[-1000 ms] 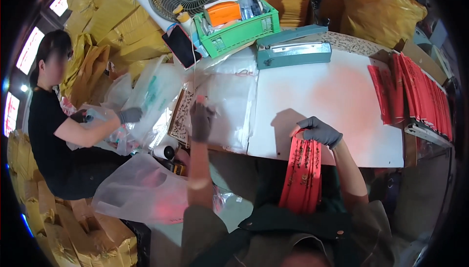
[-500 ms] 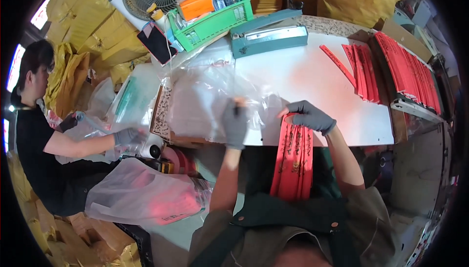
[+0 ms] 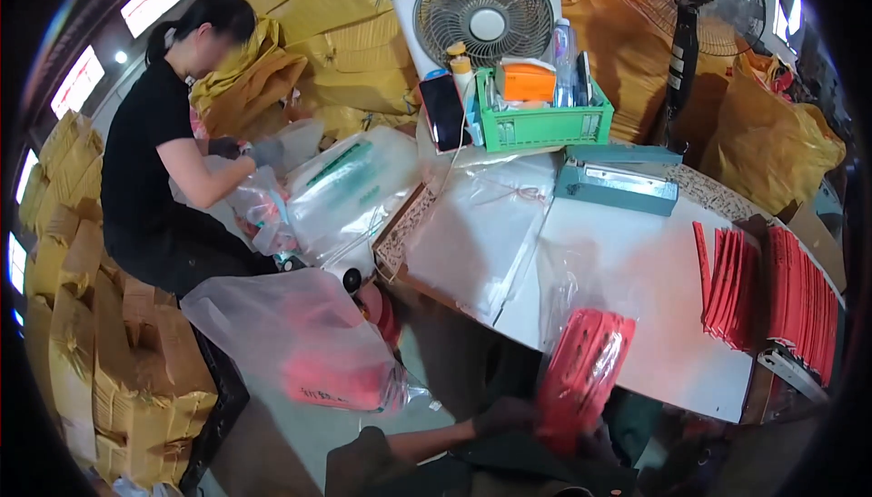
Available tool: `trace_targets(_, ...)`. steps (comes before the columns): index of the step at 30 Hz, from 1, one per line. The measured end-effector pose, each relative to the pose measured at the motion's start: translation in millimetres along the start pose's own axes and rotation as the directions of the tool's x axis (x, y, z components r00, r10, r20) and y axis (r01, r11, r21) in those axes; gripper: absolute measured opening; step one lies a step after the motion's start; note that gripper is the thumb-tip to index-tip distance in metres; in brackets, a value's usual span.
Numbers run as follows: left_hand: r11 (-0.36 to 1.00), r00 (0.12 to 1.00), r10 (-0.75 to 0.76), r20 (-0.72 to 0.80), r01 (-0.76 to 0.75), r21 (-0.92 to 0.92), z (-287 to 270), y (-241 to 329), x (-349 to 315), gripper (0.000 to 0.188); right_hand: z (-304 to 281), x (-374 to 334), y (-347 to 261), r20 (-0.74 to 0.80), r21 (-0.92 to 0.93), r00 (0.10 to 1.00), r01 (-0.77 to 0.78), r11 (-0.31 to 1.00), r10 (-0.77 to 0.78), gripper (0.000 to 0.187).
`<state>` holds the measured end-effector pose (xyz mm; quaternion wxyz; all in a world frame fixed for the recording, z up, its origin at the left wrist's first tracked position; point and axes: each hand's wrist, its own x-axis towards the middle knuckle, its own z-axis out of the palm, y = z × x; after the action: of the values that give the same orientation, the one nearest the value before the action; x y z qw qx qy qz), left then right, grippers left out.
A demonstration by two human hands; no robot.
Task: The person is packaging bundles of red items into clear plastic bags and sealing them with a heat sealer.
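A bundle of long red printed strips (image 3: pixel 586 365) sits in a clear plastic bag, tilted across the front edge of the white table (image 3: pixel 649 352). The bag's loose upper end (image 3: pixel 570 279) stretches over the tabletop. My left hand (image 3: pixel 505 414), in a dark grey glove, is at the lower left side of the bundle; its fingers are blurred and partly hidden. Below the bundle it is dark and smeared, and my right hand cannot be made out there. Flat clear bags (image 3: pixel 477 224) lie in a stack on the table's left part.
Red strips (image 3: pixel 729 283) lie at the table's right, beside a full rack of them (image 3: pixel 801 302). A teal heat sealer (image 3: pixel 618 186), a green crate (image 3: pixel 545 124), a phone (image 3: pixel 442 111) and a box fan (image 3: pixel 486 20) stand behind. A co-worker (image 3: pixel 154 161) handles plastic at the left.
My view has swung left. The red strips, bare in my right hand before, are now inside a clear bag. My left hand has moved from above the bag stack to the bundle.
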<state>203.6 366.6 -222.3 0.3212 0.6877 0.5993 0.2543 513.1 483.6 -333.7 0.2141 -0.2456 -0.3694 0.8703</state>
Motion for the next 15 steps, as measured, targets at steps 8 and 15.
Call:
trace_targets(8, 0.816, 0.899, 0.324, -0.296, -0.423, -0.393, -233, 104, 92, 0.008, 166, 60, -282, 0.435, -0.788, 0.847, 0.194, -0.585, -0.305, 0.037)
trace_targets(15, 0.852, 0.795, 0.459, -0.396, -0.520, -0.058, -341, 204, 111, 0.018, 290, 44, -418, 0.501, -0.852, 0.677, 0.275, -0.446, -0.539, 0.014)
